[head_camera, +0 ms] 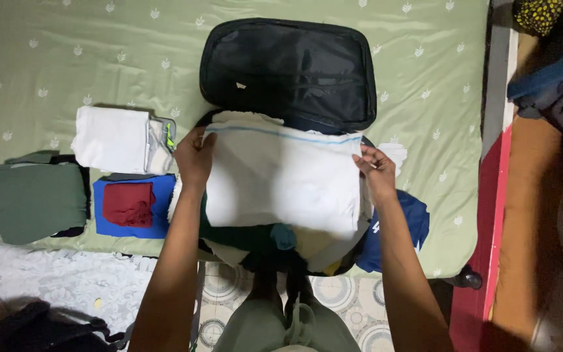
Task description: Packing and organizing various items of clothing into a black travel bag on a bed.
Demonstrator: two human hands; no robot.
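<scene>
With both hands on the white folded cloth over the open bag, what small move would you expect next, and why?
Probably lowering the white folded cloth flat onto the clothes in the open black bag. The left hand and right hand grip its opposite edges, and it sits directly over the packed pile.

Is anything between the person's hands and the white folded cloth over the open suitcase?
No. The left hand and right hand already grip the white cloth at its two side edges. It lies on clothes packed in the black suitcase, nothing over it.
</scene>
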